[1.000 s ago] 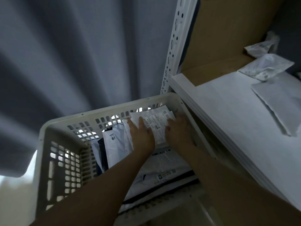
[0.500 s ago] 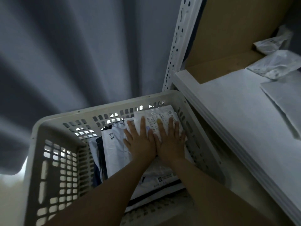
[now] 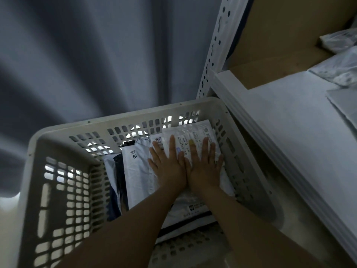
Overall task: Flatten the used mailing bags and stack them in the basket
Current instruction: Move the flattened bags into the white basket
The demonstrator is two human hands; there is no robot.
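A white slotted plastic basket stands below the shelf and holds a pile of flat mailing bags. The top bag is white with printed labels and lies against the far right wall. My left hand and my right hand lie flat side by side on it, fingers straight and spread, pressing it down. Beneath it, other white bags and a dark one show at the left.
A white shelf board juts out at the right, on a perforated white upright. Crumpled clear bags and a flat white mailer lie on it beside brown cardboard. A grey curtain hangs behind.
My right hand moved from curled on the bag's right side to flat beside my left hand. Both hands now press the top bag with spread fingers.
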